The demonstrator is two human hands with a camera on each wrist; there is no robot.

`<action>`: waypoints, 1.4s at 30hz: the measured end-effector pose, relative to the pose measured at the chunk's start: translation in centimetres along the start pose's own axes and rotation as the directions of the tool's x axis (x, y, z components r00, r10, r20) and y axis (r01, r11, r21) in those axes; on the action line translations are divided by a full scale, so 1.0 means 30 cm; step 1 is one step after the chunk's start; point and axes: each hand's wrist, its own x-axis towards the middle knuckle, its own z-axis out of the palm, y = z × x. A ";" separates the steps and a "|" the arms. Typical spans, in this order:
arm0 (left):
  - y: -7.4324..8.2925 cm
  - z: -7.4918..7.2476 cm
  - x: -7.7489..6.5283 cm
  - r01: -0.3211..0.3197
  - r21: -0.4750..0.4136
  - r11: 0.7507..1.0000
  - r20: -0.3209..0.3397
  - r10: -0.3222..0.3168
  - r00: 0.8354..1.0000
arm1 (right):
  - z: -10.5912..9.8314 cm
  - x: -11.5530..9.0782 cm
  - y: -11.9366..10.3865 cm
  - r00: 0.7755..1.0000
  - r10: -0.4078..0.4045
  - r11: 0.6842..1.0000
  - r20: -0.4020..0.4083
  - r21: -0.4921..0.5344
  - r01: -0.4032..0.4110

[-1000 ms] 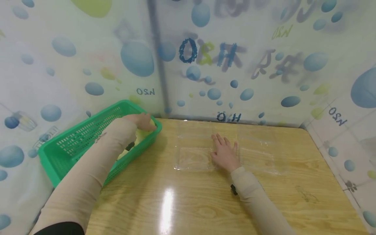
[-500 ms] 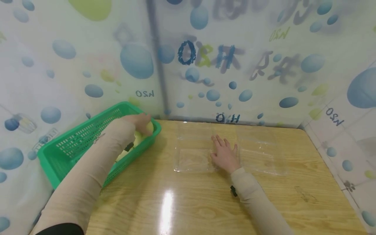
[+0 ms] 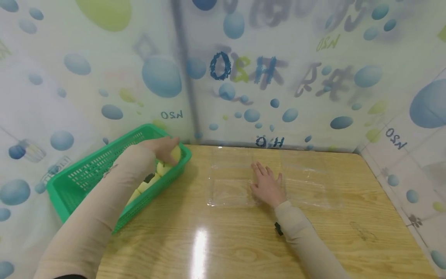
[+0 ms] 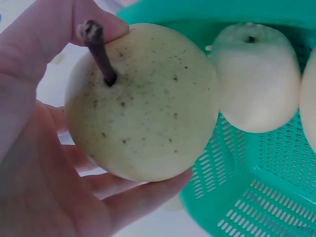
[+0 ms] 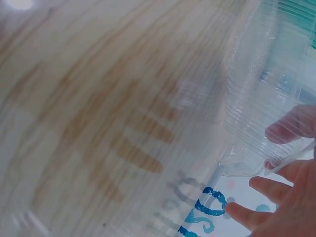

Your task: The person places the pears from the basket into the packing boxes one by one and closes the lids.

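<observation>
L hand [image 3: 161, 149] drawn back slightly fr. end rim of basket [image 3: 153, 195] vs 1 s ago. Gripped pear [image 3: 176, 154] shows more, was mostly hidden behind fingers. L sleeve [image 3: 120, 182] shifted L, uncovering more of other pears [image 3: 163, 169] along near wall. Dark band [image 3: 71, 276] at frame btm now mostly cut off. Head cam tilted up a bit; wall print [image 3: 240, 69] sits lower.
</observation>
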 end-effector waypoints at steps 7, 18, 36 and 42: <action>0.040 -0.005 -0.007 -0.033 0.047 0.998 -0.039 0.034 0.999 | 0.007 0.001 0.006 1.000 -0.005 1.000 -0.009 -0.007 0.005; 0.082 0.009 0.008 -0.130 0.131 0.983 -0.151 0.150 0.977 | 0.004 0.001 0.002 1.000 -0.004 1.000 -0.006 -0.008 0.004; 0.173 0.052 0.031 -0.198 0.279 0.940 -0.277 0.277 0.920 | 0.004 0.000 -0.002 1.000 -0.002 1.000 -0.010 0.001 0.002; 0.201 0.087 0.040 -0.241 0.287 0.927 -0.337 0.334 0.880 | 0.009 0.002 0.000 1.000 -0.008 1.000 -0.013 0.000 0.008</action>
